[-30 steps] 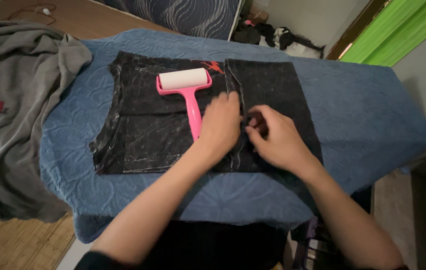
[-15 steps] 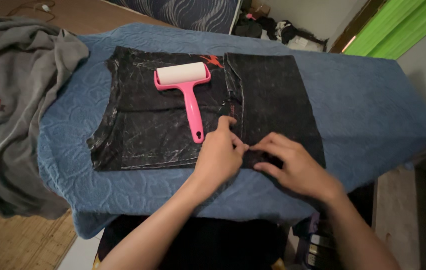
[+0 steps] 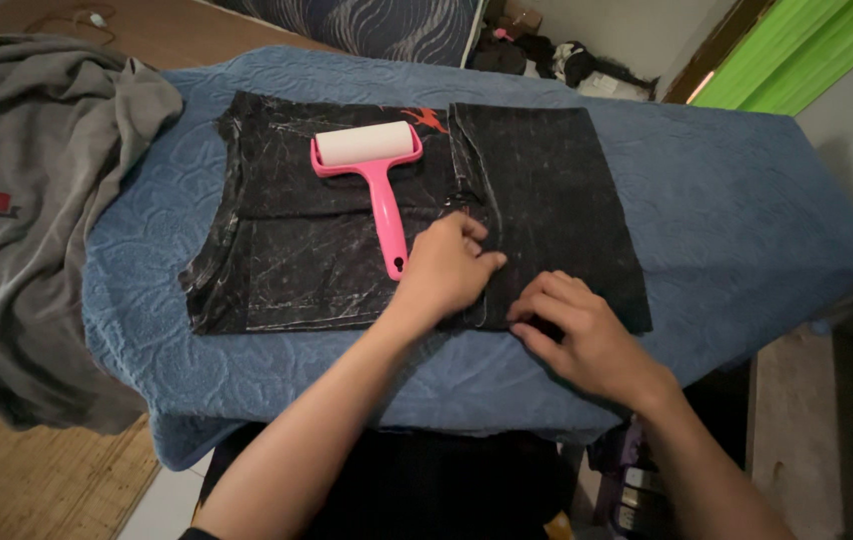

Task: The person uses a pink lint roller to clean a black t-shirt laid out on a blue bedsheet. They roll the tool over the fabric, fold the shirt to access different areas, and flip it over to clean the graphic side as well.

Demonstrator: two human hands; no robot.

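Both my hands, left (image 3: pixel 444 268) and right (image 3: pixel 579 335), rest flat and ungripping on the folded, lint-streaked black cloth (image 3: pixel 537 195) on the blue-towelled table (image 3: pixel 737 215); looks soft and floppy, so I'd pinch a hem edge.

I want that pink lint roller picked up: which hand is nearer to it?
Left. The left hand lies on the black garment right beside the lint roller handle's end; the right hand rests further right, near the garment's front edge.

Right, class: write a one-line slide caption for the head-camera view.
Left hand and right hand press a folded black garment beside a pink-handled lint roller.
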